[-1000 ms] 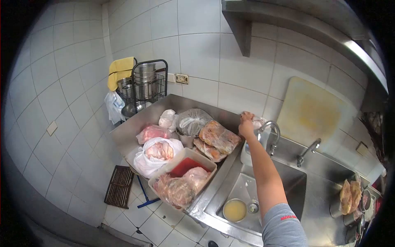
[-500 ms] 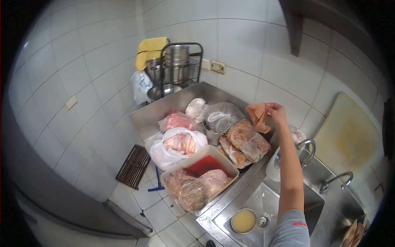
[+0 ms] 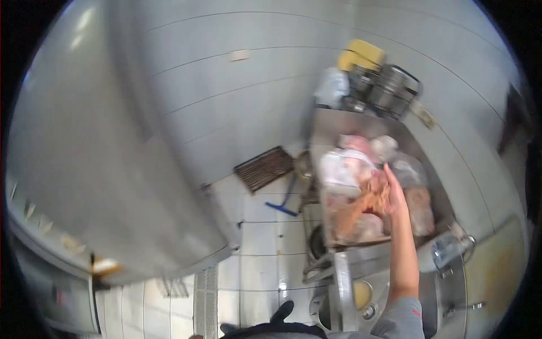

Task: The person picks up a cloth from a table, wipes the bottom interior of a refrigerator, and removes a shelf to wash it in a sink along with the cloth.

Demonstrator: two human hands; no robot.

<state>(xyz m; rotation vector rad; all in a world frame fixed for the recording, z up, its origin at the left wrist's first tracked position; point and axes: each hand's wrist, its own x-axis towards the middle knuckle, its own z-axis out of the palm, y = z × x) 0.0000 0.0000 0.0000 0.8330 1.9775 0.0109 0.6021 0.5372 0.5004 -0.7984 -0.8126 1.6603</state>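
Observation:
My right hand reaches out over the metal basin. An orange-brown cloth hangs from its fingers, spread to the left and smeared by motion. One finger points upward, away from the cloth. Below the cloth are a wrapped pale bundle and a white plastic bag of meat. A bag of pink meat lies behind them, with wrapped brown pieces to the right. Only a small skin-coloured bit shows at the bottom edge, perhaps my left hand; its fingers are hidden.
A sink holding a bowl of yellowish liquid adjoins the basin. Metal pots and a yellow cloth stand behind. A dark grate and a blue squeegee are on the floor. A large metal cabinet is left.
The view has swung left and down, showing the floor and the metal cabinet. My right hand has moved with the cloth from beside the wall to over the meat bags.

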